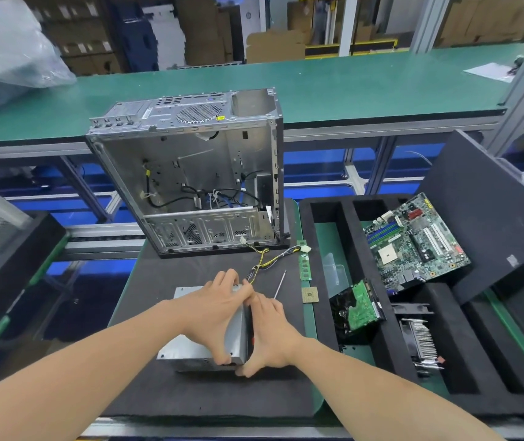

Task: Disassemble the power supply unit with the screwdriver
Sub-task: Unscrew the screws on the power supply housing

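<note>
The power supply point(190, 342) lies on the mat point(190, 396), toward its near edge. The left hand point(216, 313) grips its top and the right hand point(270, 332) curls round its right side, seemingly pulling the shell apart. The screwdriver point(280, 284) lies loose beside them, so the insides are yet to come out

We find bare mat point(152, 275) left of the power supply unit point(187, 351); the open case point(190, 173) blocks behind; cables point(267, 262), screwdriver point(280, 284) and foam tray point(349, 237) crowd the right.

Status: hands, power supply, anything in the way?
Both left hand and right hand grip power supply unit. Unheld screwdriver lies on mat beside it. Its cables trail clear.
</note>
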### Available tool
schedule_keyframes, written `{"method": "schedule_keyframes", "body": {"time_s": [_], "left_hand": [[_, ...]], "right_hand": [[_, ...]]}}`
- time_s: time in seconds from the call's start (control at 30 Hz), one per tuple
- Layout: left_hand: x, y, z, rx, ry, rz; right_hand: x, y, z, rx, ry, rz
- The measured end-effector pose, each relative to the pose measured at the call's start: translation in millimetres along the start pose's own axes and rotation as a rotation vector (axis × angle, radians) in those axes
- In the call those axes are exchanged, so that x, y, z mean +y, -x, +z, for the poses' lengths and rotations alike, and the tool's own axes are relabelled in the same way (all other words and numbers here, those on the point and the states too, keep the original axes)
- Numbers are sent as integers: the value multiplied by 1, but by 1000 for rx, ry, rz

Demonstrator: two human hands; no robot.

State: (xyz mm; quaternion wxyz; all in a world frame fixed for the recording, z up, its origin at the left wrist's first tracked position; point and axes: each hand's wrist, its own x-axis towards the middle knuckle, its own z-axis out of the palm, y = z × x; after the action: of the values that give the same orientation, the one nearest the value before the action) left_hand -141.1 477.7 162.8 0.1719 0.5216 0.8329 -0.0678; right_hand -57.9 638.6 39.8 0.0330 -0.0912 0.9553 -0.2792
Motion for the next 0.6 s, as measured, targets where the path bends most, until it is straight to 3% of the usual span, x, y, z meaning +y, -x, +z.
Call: {"method": "schedule_keyframes", "body": {"time_s": [0.13, 0.27, 0.4, 0.6], "left_hand": [[1, -4, 4, 17, -9, -7], [-15, -3, 0, -20, 82, -24], [-40, 10, 6, -34, 140, -139], [-58, 43, 35, -9, 191, -272]], "right_hand": [[1, 1, -9, -43, -91, 35], [5, -8, -35, -205, -293, 137], [-2, -28, -67, -318, -372, 221], [-42, -76, -85, -52, 67, 268]]}}
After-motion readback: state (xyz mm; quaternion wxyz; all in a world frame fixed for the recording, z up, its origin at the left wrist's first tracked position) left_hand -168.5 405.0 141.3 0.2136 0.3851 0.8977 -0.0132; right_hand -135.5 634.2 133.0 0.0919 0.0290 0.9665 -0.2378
